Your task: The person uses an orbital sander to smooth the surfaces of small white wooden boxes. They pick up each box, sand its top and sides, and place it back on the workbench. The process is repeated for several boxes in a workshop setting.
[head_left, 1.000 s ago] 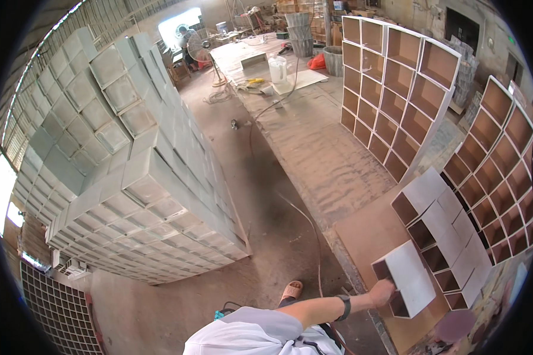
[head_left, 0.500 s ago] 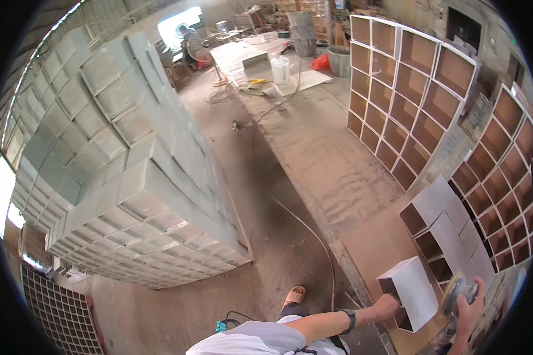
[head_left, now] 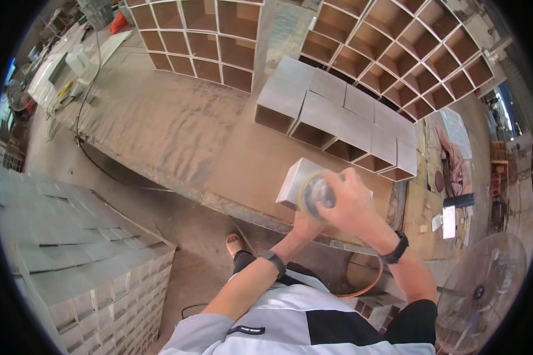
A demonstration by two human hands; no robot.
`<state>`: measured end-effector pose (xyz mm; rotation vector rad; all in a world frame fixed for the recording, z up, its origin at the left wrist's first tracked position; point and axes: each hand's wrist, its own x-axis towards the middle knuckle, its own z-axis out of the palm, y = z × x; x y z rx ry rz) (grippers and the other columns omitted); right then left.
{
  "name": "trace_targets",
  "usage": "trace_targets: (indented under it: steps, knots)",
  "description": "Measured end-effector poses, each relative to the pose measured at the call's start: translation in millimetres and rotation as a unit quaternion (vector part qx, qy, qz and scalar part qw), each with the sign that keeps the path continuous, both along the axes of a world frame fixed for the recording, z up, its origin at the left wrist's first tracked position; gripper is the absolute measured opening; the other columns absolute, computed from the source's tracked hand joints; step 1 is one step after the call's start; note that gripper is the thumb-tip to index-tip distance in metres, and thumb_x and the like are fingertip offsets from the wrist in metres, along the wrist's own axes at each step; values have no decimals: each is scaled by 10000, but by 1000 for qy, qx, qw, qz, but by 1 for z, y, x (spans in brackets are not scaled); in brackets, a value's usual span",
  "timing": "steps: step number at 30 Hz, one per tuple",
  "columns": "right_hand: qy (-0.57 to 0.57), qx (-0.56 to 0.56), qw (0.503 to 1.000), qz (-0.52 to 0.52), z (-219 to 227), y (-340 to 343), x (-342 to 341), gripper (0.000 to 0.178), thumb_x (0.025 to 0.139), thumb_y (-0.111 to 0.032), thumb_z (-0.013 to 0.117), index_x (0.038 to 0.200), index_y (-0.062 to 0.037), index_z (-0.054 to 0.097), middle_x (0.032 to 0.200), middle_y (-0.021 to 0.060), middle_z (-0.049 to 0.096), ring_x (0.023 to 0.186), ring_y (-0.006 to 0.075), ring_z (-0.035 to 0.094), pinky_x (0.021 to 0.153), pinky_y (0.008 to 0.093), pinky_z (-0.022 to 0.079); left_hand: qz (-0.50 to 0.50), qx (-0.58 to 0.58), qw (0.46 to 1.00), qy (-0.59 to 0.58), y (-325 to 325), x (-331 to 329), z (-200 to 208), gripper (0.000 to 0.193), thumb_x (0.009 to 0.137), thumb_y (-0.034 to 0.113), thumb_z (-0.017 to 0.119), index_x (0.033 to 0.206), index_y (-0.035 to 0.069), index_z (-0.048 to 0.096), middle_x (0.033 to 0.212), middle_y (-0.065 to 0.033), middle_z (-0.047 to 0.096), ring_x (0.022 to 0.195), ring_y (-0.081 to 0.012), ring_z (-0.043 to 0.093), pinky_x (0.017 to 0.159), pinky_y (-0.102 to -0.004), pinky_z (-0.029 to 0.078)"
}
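A small white open-fronted box (head_left: pixel 297 175) stands on the brown board near the bench's front edge. My right hand (head_left: pixel 354 204) is wrapped round a round sander (head_left: pixel 318 195), whose disc edge shows yellowish over the box. The sander and my right hand cover much of the box. My left hand (head_left: pixel 307 227) is at the box's near side, just below the sander, gripping it; its fingertips are hidden. Behind the box, white boxes (head_left: pixel 337 118) stand pushed together in a block, with brown insides.
Tall white cubby units (head_left: pixel 198 41) rise at the back of the bench (head_left: pixel 166 127), with another at the right (head_left: pixel 397 53). Stacked pale boxes (head_left: pixel 83 248) fill the floor at left. A fan (head_left: pixel 481 291) stands at lower right. A hose (head_left: pixel 370 281) hangs near my waist.
My view has swung to the right, bringing the box nearer the middle. The sander in my right hand has moved from beside the box to over it. My left hand stays at the box.
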<state>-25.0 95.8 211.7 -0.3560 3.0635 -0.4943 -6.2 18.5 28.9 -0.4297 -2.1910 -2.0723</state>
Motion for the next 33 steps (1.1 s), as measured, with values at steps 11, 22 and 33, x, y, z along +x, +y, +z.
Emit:
trace_targets:
  steps: [11,22,33]
  knots:
    - [53,25,998,-38,-36,2,-25,519,728,-234,772,1204,-133,593,1036,203,506,928,415,580,749,493,506,-23,7,999,-30,13,7,-24,467,731,123,735,1178,40,633,1254,-201,608,1175,-381,569,994,-455,459]
    - [-19,-9,1000,13,-20,-1,0,628,724,-149,751,1305,-61,528,1043,245,495,976,443,548,845,493,479,-117,-140,979,-91,11,7,-26,521,773,236,689,1247,45,589,1216,-222,620,1084,-382,625,908,-466,512]
    - [15,8,996,-92,2,35,61,568,696,-99,716,1228,-25,534,1138,233,499,1070,448,528,926,504,442,-102,-329,939,-20,39,15,-93,187,678,187,685,787,38,712,871,-204,684,859,-382,658,728,-479,532]
